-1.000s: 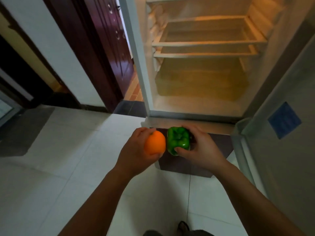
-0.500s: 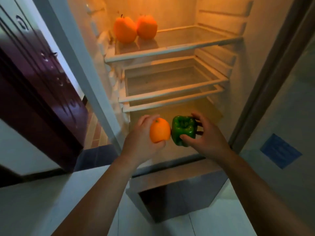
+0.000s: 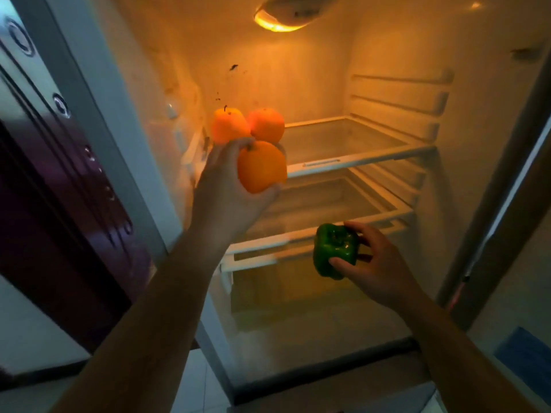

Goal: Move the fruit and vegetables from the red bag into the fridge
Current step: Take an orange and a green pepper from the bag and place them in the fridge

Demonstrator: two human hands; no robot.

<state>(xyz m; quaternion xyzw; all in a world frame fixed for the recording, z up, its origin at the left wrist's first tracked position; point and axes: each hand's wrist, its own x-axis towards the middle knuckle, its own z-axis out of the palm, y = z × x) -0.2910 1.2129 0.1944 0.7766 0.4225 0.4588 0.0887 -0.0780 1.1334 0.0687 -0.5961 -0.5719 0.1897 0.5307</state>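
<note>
**Left hand (image 3: 222, 189) cups an orange (image 3: 262, 166), right hand (image 3: 377, 265) grips a pepper (image 3: 335, 248)**

We hold both pieces inside the open fridge (image 3: 396, 55) — the orange raised before the left end of the top shelf (image 3: 357, 155), the pepper lower, in front of the middle shelf (image 3: 328, 234). Two fruits (image 3: 267, 125) already sit touching at that left end, and that is our risk: setting the orange against them could nudge one off the lip. Let go too near the front edge, and ours could roll out. The pepper, held by thumb and fingertips alone, could slip while we mind the left side. Our left arm reaches up and forward, fingers over the orange, thumb beneath. Our right arm stays low — thumb on the pepper's near face.
</note>
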